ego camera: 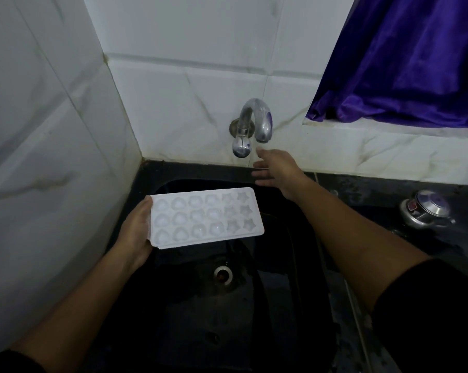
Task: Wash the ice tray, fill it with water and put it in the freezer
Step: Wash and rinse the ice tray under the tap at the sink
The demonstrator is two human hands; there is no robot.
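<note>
1. The ice tray is held in the air over the left half of the sink, cavities up. Its long axis runs left to right across the view, with the right end tipped slightly toward the back wall.
2. The left hand grips the tray's left short end, thumb along the top rim and fingers curled under. The right end is free and unsupported.
3. The right hand is stretched out toward the tap, fingers spread and holding nothing. Its fingertips sit just below the spout mouth (I cannot tell whether they touch it).
4. The tray is white matte plastic, a rounded rectangle with three rows of six cavities. Four columns are rounded moulds, and the two right columns are stars.
5. The tap is wall-mounted chrome with a curved gooseneck spout and a rounded knob.
6. The sink is glossy black with a metal drain. The wall is white veined tile.
7. A purple satin curtain hangs at upper right. A shiny metal lid sits on the wet dark counter.
</note>
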